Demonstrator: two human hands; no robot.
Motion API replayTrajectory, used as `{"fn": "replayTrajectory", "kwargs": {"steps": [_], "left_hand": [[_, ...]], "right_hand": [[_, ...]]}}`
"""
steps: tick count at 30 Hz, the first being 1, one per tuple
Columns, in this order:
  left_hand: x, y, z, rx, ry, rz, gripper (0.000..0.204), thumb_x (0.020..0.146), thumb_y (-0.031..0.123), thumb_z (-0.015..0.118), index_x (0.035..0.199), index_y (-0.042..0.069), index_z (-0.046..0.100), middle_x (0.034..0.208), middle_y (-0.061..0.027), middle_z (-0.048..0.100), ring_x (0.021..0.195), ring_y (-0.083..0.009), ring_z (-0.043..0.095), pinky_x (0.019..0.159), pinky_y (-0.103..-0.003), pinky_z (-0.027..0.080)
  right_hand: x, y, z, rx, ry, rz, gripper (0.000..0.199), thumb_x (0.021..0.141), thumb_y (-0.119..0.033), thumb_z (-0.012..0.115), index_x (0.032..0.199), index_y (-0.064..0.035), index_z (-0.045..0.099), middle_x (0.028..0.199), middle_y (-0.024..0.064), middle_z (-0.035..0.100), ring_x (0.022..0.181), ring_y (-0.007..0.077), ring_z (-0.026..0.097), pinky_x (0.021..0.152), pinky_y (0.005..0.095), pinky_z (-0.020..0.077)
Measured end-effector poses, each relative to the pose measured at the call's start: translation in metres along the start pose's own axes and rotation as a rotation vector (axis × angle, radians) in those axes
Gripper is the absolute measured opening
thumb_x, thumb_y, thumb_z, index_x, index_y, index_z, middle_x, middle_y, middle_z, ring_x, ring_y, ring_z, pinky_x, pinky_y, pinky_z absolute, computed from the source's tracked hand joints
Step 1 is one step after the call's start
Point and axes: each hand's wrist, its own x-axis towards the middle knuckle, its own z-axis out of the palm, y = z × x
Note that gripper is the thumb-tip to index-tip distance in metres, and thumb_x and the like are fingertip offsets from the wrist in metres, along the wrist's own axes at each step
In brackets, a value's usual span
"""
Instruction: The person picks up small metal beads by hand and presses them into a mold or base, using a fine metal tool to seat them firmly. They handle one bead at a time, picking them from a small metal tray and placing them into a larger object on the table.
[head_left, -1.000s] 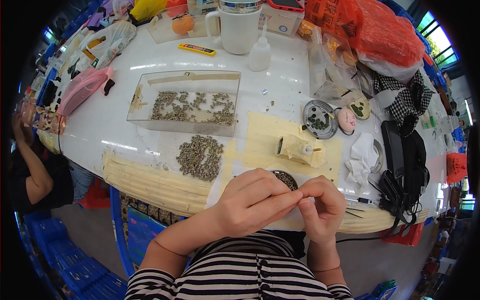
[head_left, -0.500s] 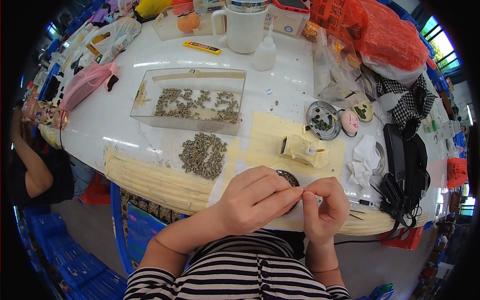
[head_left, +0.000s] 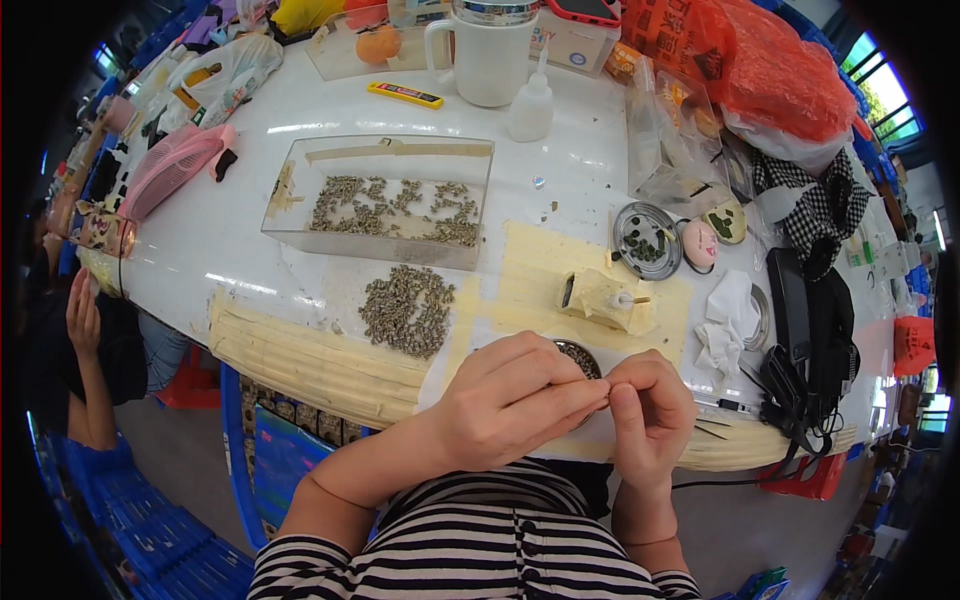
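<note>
The hands meet at the table's near edge, fingertips pinched together on something too small to make out. The left hand lies curled, its fingers narrowed to a point that touches the right hand, whose thumb and forefinger are closed against them; what they hold cannot be told. Just behind the knuckles, partly hidden, sits a round dish of small dark pieces. To its left a loose pile of the same grey-green pieces lies on the white top, and beyond that stands a clear tray with more of them spread over its floor. Behind the right hand a tape-wrapped block rests on a taped patch, with a second round tin further back and crumpled tissue to the right. At the far edge stand a white jug and a squeeze bottle. A pink fan lies at the far left. Another person's arm shows at the left rim.
</note>
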Motion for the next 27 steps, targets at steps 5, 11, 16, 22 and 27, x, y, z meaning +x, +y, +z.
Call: {"fn": "replayTrajectory", "kwargs": {"steps": [5, 11, 16, 22, 27], "left_hand": [[0.0017, 0.0009, -0.0008, -0.024, -0.005, 0.004, 0.029, 0.067, 0.003, 0.082, 0.095, 0.001, 0.073, 0.083, -0.0043, 0.064, 0.071, -0.0196, 0.062, 0.059, -0.029, 0.049], [0.0026, 0.0018, -0.0014, -0.050, -0.001, -0.006, 0.026, 0.069, 0.002, 0.081, 0.093, 0.000, 0.072, 0.082, -0.0051, 0.063, 0.071, -0.0206, 0.062, 0.059, -0.030, 0.050], [0.0012, 0.0002, 0.0013, 0.000, 0.020, -0.041, 0.029, 0.067, 0.003, 0.085, 0.095, 0.005, 0.076, 0.082, -0.0028, 0.067, 0.067, -0.0176, 0.060, 0.056, -0.028, 0.046], [0.0013, 0.0007, 0.0005, 0.019, 0.043, -0.058, 0.029, 0.067, 0.002, 0.085, 0.095, 0.006, 0.077, 0.082, -0.0032, 0.066, 0.066, -0.0181, 0.059, 0.056, -0.028, 0.045], [0.0017, 0.0016, 0.0009, 0.020, 0.034, -0.023, 0.029, 0.067, 0.002, 0.085, 0.094, 0.004, 0.076, 0.083, -0.0031, 0.066, 0.067, -0.0183, 0.060, 0.056, -0.028, 0.046]], "right_hand": [[0.0008, 0.0004, -0.0017, 0.048, -0.037, 0.020, 0.007, 0.090, -0.001, 0.065, 0.085, 0.0026, 0.064, 0.082, 0.0080, 0.064, 0.074, 0.0159, 0.057, 0.069, 0.0257, 0.0449], [0.0018, -0.0006, -0.0030, 0.109, -0.066, 0.057, 0.006, 0.091, -0.002, 0.065, 0.087, 0.0024, 0.065, 0.083, 0.0073, 0.063, 0.075, 0.0145, 0.056, 0.069, 0.0249, 0.0444], [0.0007, 0.0022, -0.0009, 0.005, 0.012, 0.016, 0.004, 0.089, -0.001, 0.067, 0.088, 0.0026, 0.067, 0.082, 0.0081, 0.065, 0.075, 0.0164, 0.058, 0.069, 0.0259, 0.0454], [0.0006, 0.0018, 0.0027, -0.058, 0.055, -0.001, 0.002, 0.087, 0.000, 0.068, 0.087, 0.0026, 0.068, 0.082, 0.0088, 0.067, 0.073, 0.0186, 0.060, 0.068, 0.0274, 0.0468], [0.0004, 0.0018, -0.0002, 0.006, 0.009, 0.019, 0.002, 0.086, 0.002, 0.068, 0.085, 0.0019, 0.067, 0.081, 0.0093, 0.067, 0.073, 0.0187, 0.060, 0.068, 0.0274, 0.0468]]}}
